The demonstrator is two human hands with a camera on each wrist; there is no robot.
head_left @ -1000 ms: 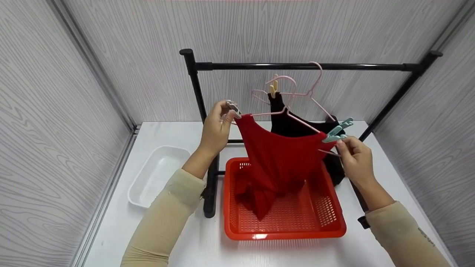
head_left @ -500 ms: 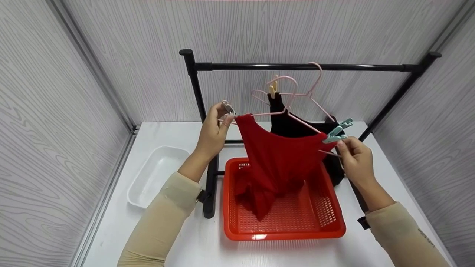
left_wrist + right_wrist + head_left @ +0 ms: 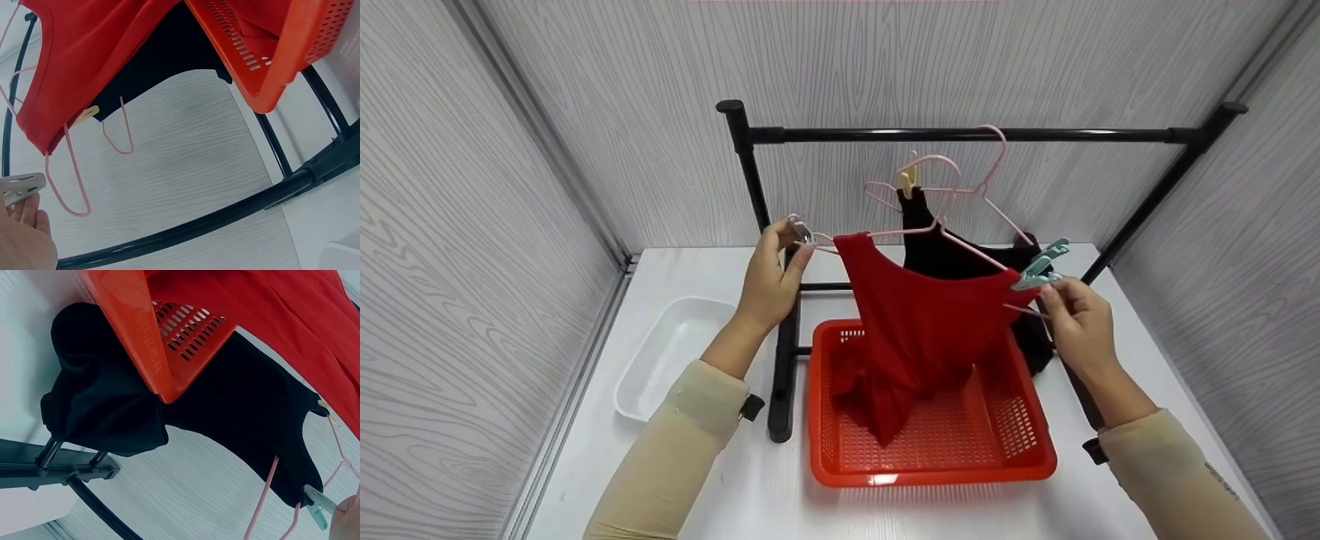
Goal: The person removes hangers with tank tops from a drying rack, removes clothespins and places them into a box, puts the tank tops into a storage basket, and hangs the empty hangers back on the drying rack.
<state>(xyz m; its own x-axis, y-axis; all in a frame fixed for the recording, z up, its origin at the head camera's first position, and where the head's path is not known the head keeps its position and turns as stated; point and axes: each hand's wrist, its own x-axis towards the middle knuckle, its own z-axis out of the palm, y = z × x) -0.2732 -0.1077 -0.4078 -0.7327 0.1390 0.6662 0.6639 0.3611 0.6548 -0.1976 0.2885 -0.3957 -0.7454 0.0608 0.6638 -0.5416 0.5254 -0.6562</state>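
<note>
A red sleeveless top (image 3: 937, 307) hangs from a pink hanger (image 3: 911, 231), its lower part in a red basket (image 3: 934, 478). My left hand (image 3: 769, 277) pinches a grey clothespin (image 3: 801, 229) at the hanger's left end, apart from the top's left strap; the clothespin (image 3: 25, 185) also shows at the edge of the left wrist view. My right hand (image 3: 1081, 322) pinches a teal clothespin (image 3: 1035, 282) at the top's right strap. Behind hangs a black garment (image 3: 937, 251) on another pink hanger (image 3: 1003, 214), with a yellow clothespin (image 3: 908, 185) on its left strap.
A black rack (image 3: 877, 135) spans the back, and the rear hanger hooks over its bar. One leg (image 3: 781, 405) stands left of the basket. A white tray (image 3: 634, 367) lies on the white table (image 3: 757, 487) at left. Patterned panels (image 3: 660, 90) enclose the space.
My left hand has moved left and slightly down with the grey clothespin, away from the red top's left strap, baring the hanger's end. My right hand stays in place.
</note>
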